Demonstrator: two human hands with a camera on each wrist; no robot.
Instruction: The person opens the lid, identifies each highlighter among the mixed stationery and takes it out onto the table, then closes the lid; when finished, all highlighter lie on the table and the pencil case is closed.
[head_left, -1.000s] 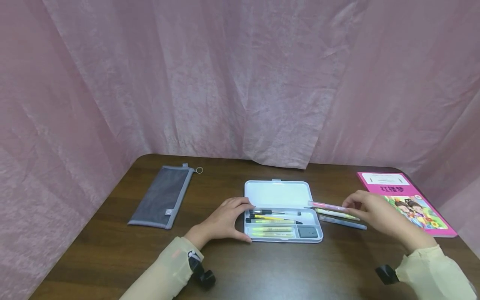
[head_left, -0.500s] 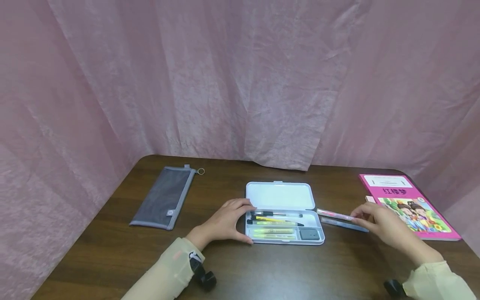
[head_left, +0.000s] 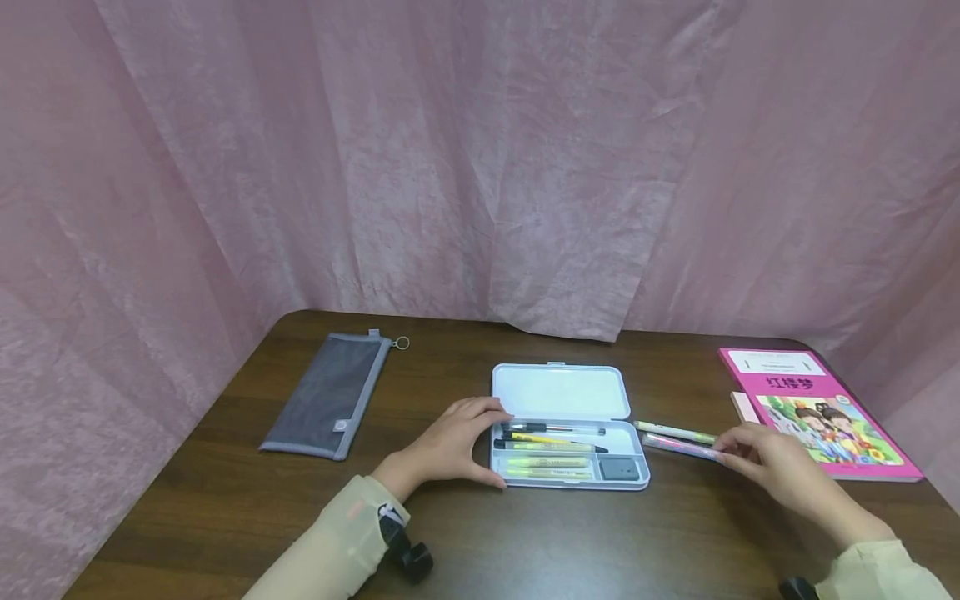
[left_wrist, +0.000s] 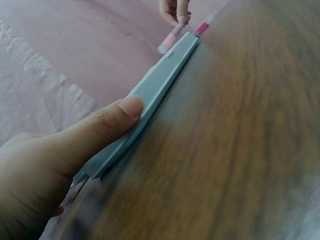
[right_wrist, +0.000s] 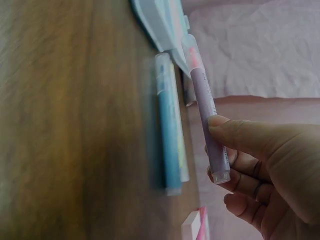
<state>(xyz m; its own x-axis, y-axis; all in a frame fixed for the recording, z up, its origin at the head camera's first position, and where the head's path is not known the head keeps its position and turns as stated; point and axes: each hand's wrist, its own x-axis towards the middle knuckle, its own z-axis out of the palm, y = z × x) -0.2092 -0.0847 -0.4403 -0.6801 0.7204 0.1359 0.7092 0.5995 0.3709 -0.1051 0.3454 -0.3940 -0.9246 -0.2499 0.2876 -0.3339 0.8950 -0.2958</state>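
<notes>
My left hand [head_left: 450, 442] grips the left end of an open white pencil case [head_left: 558, 392], its thumb on the near side wall. Inside lie a clear pen [head_left: 551, 428], a yellow pencil [head_left: 536, 437], several pale yellow markers [head_left: 551, 461] and a grey block [head_left: 618, 468]. To the right of the case, my right hand [head_left: 780, 467] pinches a pinkish-purple highlighter [right_wrist: 207, 110] with a clear cap between thumb and fingers. That highlighter is raised off the table. Below it on the wood lie a blue highlighter [right_wrist: 170, 135] and a pale yellow one [head_left: 675, 431], side by side.
A pink picture-covered book [head_left: 825, 417] lies at the right, with a small white block [head_left: 744, 407] at its left edge. On the left is a grey mesh zip pouch [head_left: 326, 396] with a ring. A pink curtain [head_left: 480, 167] hangs behind the brown table [head_left: 450, 533].
My right hand has moved right and nearer to me with the purple highlighter, from the case's right edge to over the blue one. The left hand keeps its grip on the case.
</notes>
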